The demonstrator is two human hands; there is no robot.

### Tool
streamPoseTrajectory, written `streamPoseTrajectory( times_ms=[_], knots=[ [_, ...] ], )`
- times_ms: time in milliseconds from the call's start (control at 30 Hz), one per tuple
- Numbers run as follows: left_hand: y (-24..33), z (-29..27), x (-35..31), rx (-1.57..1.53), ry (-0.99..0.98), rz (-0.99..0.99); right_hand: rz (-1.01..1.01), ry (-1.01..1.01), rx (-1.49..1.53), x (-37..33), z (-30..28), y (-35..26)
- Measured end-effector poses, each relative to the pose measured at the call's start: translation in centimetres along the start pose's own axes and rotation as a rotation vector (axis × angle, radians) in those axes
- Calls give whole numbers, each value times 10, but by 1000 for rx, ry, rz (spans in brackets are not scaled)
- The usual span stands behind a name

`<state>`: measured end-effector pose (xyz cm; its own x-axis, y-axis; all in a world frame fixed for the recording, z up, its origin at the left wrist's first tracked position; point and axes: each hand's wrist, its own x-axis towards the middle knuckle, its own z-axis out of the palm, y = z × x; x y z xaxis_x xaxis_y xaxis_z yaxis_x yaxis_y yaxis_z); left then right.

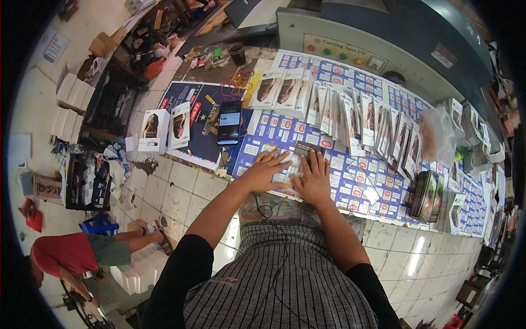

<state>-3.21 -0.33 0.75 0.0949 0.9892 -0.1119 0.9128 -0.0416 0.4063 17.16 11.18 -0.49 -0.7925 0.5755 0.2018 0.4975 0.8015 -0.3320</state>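
My left hand [266,172] lies palm down near the table's front edge, fingers stretched out to the right. Beside it my right hand [314,180] rests flat with its fingers pointing away from me and spread. Under and just beyond the right fingers is a dark printed piece [304,148], perhaps a flat carton, partly covered by that hand. Something pale and shiny shows between the two hands, too hidden to name. Both hands rest over a blue printed sheet [255,147] that covers the table.
Long rows of white printed cartons [329,109] lean across the table's far side. A phone [229,124] and white boxes [153,131] lie to the left. At the right are a clear plastic bag [436,136] and dark cartons [426,193]. Another person [66,255] bends at far left.
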Motion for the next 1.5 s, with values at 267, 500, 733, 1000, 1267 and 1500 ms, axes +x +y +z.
streamPoseTrajectory(
  times_ms=[267,500,733,1000,1267,1500],
  knots=[
    [14,-21,8,124,-84,21,126,178,273,-17,-27,21],
    [19,-30,18,112,-159,47,555,377,-218,-91,-51,106],
    [21,-26,25,291,-158,65,442,117,277,-79,-72,62],
    [20,-27,25,284,-172,40,189,57,7,-67,-56,40],
    [22,-22,23,298,-156,62,278,308,-205,-2,-40,75],
    [26,-28,29,280,-204,32,299,292,-163,6,-37,84]
  ],
)
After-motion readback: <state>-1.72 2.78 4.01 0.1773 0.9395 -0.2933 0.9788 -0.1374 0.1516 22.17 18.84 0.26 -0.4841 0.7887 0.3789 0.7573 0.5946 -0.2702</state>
